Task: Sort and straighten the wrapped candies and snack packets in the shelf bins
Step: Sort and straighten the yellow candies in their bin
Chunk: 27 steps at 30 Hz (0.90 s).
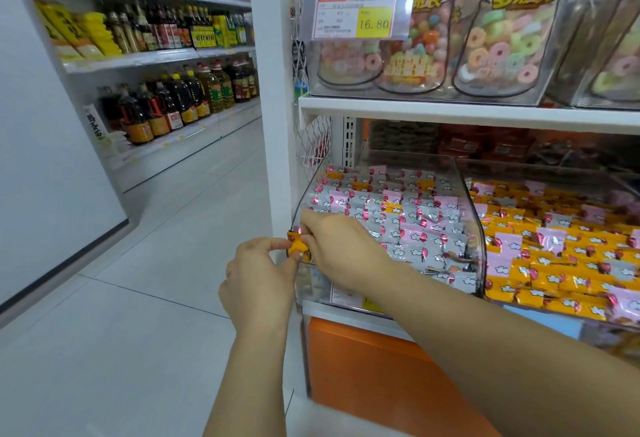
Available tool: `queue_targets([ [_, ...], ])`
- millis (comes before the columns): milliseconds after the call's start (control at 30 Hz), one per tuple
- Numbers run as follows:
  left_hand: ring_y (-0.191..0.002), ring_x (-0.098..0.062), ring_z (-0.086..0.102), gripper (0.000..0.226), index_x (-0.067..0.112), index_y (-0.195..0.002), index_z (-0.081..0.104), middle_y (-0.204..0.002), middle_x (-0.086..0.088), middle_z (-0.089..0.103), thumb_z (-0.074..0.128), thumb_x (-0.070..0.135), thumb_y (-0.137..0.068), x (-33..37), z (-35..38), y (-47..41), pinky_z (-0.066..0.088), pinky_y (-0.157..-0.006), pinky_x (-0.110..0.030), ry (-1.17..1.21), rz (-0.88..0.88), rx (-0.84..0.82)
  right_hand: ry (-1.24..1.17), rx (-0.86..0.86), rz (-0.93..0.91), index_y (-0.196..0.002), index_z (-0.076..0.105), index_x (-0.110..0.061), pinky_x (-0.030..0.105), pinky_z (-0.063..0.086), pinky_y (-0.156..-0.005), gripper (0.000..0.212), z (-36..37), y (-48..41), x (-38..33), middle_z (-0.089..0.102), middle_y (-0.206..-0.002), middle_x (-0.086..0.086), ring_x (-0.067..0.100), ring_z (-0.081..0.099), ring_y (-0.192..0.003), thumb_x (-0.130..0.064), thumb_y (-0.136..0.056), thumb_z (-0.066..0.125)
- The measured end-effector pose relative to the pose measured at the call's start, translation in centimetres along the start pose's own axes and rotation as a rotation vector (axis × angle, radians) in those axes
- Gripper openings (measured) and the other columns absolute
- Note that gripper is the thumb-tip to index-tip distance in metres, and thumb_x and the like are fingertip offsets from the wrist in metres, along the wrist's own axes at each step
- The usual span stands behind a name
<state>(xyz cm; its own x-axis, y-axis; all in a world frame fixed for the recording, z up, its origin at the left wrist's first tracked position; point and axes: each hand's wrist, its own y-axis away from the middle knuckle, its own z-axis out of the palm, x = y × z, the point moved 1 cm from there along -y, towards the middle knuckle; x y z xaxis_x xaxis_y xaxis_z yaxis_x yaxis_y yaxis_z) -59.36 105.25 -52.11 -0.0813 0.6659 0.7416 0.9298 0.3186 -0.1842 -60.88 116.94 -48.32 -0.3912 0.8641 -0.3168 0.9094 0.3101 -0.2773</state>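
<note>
An orange wrapped candy is held just outside the front left corner of the left clear bin. My left hand pinches it from the left between thumb and fingers. From the right, my right hand grips the same candy, its fingers curled over the wrapper. The left bin holds mostly grey and pink wrapped candies with a few orange ones mixed in. To its right, another bin is filled with orange wrapped candies and some pink ones.
Clear boxes of jar-shaped gummy bags and a price tag sit on the shelf above. Dark snack packets lie behind the bins. An orange base panel is below. Shelves of oil bottles line the aisle at left.
</note>
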Motion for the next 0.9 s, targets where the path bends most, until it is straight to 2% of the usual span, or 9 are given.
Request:
queue_targets([
  [267,-0.112,-0.020,0.053,0.032,0.033,-0.114,0.061,-0.124,0.003,0.055,0.066,0.039,-0.083,0.4,-0.3,0.0,0.040,-0.094,-0.038,-0.014,0.115,-0.014,-0.301,0.157,0.025,-0.097,0.044,-0.015,0.039,0.047,-0.059,0.010,-2.2,1.4,-0.5,0.057,-0.078,0.004,0.020,0.054,-0.068,-0.023,-0.100,0.039],
  [333,-0.111,-0.013,0.052,0.036,0.029,-0.119,0.060,-0.121,0.004,0.055,0.068,0.032,-0.084,1.0,-0.5,0.1,0.040,-0.092,-0.026,0.104,0.235,0.006,-0.461,0.255,0.039,-0.095,0.046,-0.017,0.036,0.048,-0.057,0.009,-2.9,2.6,0.1,0.062,-0.080,0.005,0.014,0.057,-0.064,-0.021,-0.100,0.040],
  [400,-0.099,0.005,0.049,0.036,0.026,-0.120,0.059,-0.115,0.009,0.053,0.067,0.027,-0.085,2.1,-0.8,0.7,0.032,-0.081,0.000,0.266,0.323,-0.017,-0.649,0.370,0.071,-0.091,0.046,-0.019,0.022,0.051,-0.058,0.011,-4.0,3.8,1.0,0.064,-0.083,0.003,0.007,0.064,-0.068,-0.016,-0.099,0.040],
  [467,-0.093,0.020,0.046,0.035,0.029,-0.119,0.057,-0.110,0.016,0.052,0.066,0.026,-0.086,3.1,-0.8,1.2,0.030,-0.072,0.007,0.377,0.379,-0.080,-0.827,0.428,0.104,-0.089,0.044,-0.019,0.022,0.055,-0.065,0.013,-5.0,5.3,2.0,0.064,-0.085,0.006,0.012,0.068,-0.073,-0.013,-0.100,0.038],
  [567,-0.094,0.017,0.052,0.036,0.038,-0.120,0.053,-0.109,0.021,0.057,0.064,0.031,-0.086,4.1,0.0,2.0,0.040,-0.075,0.000,0.449,0.421,-0.236,-0.968,0.437,0.146,-0.091,0.043,-0.018,0.031,0.058,-0.074,0.013,-5.9,7.8,3.2,0.062,-0.085,0.007,0.021,0.071,-0.079,-0.012,-0.100,0.035],
  [700,-0.102,-0.002,0.057,0.037,0.044,-0.116,0.050,-0.112,0.015,0.061,0.066,0.033,-0.084,5.8,1.4,3.2,0.046,-0.090,-0.022,0.427,0.497,-0.323,-0.986,0.465,0.174,-0.094,0.042,-0.017,0.025,0.056,-0.074,0.007,-7.1,11.3,4.6,0.062,-0.087,0.000,0.021,0.071,-0.082,-0.013,-0.098,0.039],
  [733,-0.101,-0.002,0.057,0.037,0.044,-0.115,0.051,-0.111,0.015,0.060,0.066,0.032,-0.084,6.3,1.7,3.6,0.046,-0.089,-0.022,0.415,0.527,-0.327,-0.973,0.472,0.188,-0.097,0.043,-0.017,0.026,0.056,-0.075,0.003,-7.5,12.1,5.0,0.062,-0.095,0.002,0.019,0.071,-0.082,-0.014,-0.097,0.043],
  [833,-0.096,-0.001,0.056,0.036,0.041,-0.116,0.053,-0.107,0.017,0.059,0.066,0.033,-0.084,8.0,2.7,4.9,0.045,-0.084,-0.019,0.402,0.589,-0.348,-0.858,0.474,0.239,-0.111,0.045,-0.030,0.025,0.054,-0.082,0.029,-8.7,14.1,6.1,0.055,-0.122,0.000,0.011,0.070,-0.081,-0.019,-0.088,0.058],
  [900,-0.097,0.001,0.055,0.036,0.040,-0.116,0.053,-0.106,0.019,0.058,0.067,0.032,-0.084,9.2,3.6,5.8,0.043,-0.085,-0.017,0.394,0.632,-0.377,-0.769,0.485,0.245,-0.114,0.048,-0.033,0.018,0.053,-0.075,0.035,-9.6,15.1,6.6,0.053,-0.119,-0.012,0.003,0.067,-0.079,-0.018,-0.086,0.063],
])
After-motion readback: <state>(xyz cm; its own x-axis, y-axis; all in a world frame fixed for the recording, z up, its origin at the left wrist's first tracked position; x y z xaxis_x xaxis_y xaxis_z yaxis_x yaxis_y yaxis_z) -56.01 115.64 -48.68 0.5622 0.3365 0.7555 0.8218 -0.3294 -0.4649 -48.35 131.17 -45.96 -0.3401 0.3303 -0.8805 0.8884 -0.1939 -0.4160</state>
